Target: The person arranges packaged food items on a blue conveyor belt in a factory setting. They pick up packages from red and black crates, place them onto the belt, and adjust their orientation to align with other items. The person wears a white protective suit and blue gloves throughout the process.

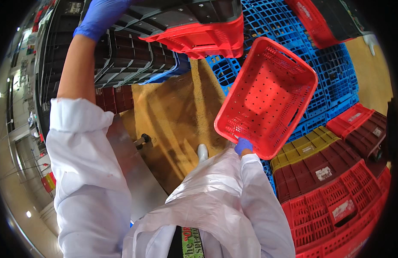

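Observation:
My right hand, in a blue-purple glove, grips the near end of a red perforated plastic crate. The crate is tilted so that its inside faces me, and nothing lies in it. At the upper left my left hand, gloved alike, reaches up by a black plastic crate. Its fingers run past the picture's top edge, so their grip is hidden. Below that black crate shows a red crate.
Stacked dark crates stand at the left. Blue grid pallets lie behind the red crate. Stacked maroon, yellow and red crates crowd the right. A metal surface edges the brown floor.

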The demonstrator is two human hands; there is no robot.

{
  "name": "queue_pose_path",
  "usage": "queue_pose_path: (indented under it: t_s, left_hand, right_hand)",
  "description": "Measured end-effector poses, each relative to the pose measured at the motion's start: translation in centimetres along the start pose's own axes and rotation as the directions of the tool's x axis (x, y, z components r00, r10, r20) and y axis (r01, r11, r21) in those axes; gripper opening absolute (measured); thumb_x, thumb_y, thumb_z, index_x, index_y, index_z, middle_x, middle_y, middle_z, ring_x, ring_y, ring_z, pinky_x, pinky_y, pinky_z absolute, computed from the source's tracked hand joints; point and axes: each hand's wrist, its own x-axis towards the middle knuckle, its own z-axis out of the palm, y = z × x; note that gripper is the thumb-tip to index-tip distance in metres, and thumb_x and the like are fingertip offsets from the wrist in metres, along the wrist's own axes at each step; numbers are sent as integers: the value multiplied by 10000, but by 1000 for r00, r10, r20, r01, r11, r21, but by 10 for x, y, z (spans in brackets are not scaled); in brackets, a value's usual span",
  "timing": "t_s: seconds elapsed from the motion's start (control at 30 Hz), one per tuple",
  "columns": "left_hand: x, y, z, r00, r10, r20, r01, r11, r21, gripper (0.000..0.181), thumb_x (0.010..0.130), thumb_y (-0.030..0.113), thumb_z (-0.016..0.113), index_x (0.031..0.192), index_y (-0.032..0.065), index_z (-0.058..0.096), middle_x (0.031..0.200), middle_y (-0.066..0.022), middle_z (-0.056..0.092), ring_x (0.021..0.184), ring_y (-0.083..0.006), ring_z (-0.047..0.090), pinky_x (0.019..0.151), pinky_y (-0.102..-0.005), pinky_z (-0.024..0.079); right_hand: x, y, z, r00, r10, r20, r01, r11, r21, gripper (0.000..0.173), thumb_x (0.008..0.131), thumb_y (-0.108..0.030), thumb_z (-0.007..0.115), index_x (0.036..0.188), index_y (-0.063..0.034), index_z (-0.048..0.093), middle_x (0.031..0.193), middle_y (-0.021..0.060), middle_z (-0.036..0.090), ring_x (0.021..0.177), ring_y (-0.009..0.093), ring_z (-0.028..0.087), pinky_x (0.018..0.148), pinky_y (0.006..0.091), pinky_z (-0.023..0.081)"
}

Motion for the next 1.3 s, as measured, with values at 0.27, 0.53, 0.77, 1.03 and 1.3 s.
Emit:
queue_pose_path:
  t_s: [0.27,0.53,0.77,1.03,1.3]
  left_hand:
    - [2,-2,4,987,154,-33,-150,983,107,534,713,98,769,1192,72,534,1069,-87,608,967,-144,559,858,-267,454]
    - [5,-38,-2,991,117,-66,-78,902,425,706,669,365,755,1292,246,445,1358,-23,440,1085,-360,526,893,-520,421]
    - [-1,-16,-16,1000,23,-3,-20,915,403,677,705,400,730,1291,225,441,1339,-40,437,1097,-319,504,892,-507,389]
    - [-8,-27,-32,1000,17,6,-18,964,264,616,720,339,725,1253,177,462,1276,-68,466,1127,-345,482,916,-560,359]
    - [-6,-31,-28,988,87,130,-120,954,274,518,706,167,622,1210,126,511,1213,-113,516,1161,-342,464,990,-557,302]
  right_hand:
    - [-6,-2,-4,983,27,-184,6,984,180,297,743,-282,630,968,-91,659,949,206,641,910,365,615,798,431,493]
    - [-129,-43,-189,837,-32,-546,65,997,42,251,656,-290,647,804,-89,674,830,181,650,787,371,624,705,453,505]
    - [-212,-25,-339,562,151,-814,-34,987,159,349,589,-343,715,816,-78,691,806,176,657,765,342,635,681,417,507]
    - [-328,-11,-403,298,385,-874,369,797,477,170,647,-121,712,628,-12,583,507,66,534,356,135,461,352,294,348]
    - [-501,-171,-466,54,315,-948,491,818,299,277,636,-196,746,763,7,606,589,118,549,563,209,549,538,356,426]
